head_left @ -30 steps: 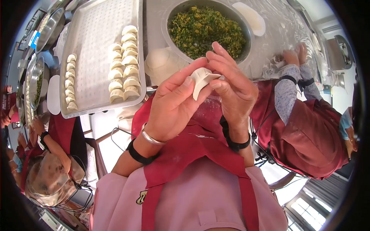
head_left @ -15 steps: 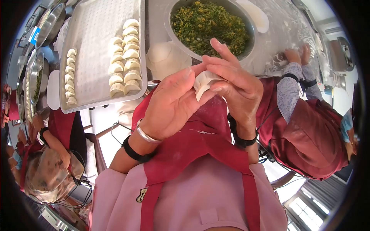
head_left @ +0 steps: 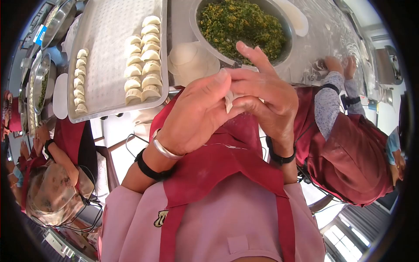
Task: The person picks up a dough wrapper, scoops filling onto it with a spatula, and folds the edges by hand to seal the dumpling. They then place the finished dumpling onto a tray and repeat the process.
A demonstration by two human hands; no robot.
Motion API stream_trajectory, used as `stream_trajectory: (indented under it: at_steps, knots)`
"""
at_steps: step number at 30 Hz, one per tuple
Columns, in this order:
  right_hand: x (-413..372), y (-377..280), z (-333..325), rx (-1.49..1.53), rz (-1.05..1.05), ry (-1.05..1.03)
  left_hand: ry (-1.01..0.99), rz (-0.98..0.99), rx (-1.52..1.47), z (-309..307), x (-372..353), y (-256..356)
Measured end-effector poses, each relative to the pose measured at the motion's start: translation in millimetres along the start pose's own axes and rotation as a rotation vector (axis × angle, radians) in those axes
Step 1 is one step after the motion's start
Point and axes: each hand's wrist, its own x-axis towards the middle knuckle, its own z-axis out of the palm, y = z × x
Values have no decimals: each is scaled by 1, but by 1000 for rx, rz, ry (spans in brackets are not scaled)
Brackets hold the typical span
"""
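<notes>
A pale dumpling (head_left: 229,101) is held between my two hands over the front of my apron, mostly covered by the fingers. My left hand (head_left: 198,111) is curled around it from the left, thumb along the top. From the right, my right hand (head_left: 266,94) pinches it between thumb and bent forefinger, with other fingers raised. Just beyond my hands lies a stack of round dough wrappers (head_left: 190,63). Behind my right hand stands a metal bowl (head_left: 286,22) of chopped green and yellow filling (head_left: 240,28).
A perforated metal tray (head_left: 109,56) at the left carries rows of dumplings (head_left: 150,54). A white scraper-like piece (head_left: 60,96) sits by its left edge. On the right, another person's hands (head_left: 338,65) rest on the floury table. More people and bowls (head_left: 42,83) are at the far left.
My fingers have closed further over the dumpling, so less of it shows. My right forefinger and thumb have come together at its edge. The view has shifted slightly.
</notes>
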Motion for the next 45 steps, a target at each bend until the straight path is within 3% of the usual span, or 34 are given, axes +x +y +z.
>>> stream_trajectory:
  at_steps: [2,5,8,11,17,26,32,38,45]
  knots:
    - [-4,6,2,87,-28,79,-2,58,95,9,-1,2]
    - [-4,0,17,115,94,303,52,131,238,7,-3,-4]
    - [-2,-7,28,227,171,391,126,183,312,-5,-4,-16]
    - [-5,1,25,116,71,308,121,252,342,-12,-3,-24]
    - [-4,0,21,102,93,241,139,191,325,-9,-3,-18]
    - [-2,-6,16,40,28,122,81,218,574,-12,-8,-12]
    - [-2,-4,19,72,8,185,105,196,561,-10,-5,-11]
    - [-2,-7,16,22,8,90,106,167,769,-10,-8,-6]
    - [-3,-6,18,71,17,133,102,165,686,-8,-8,-6]
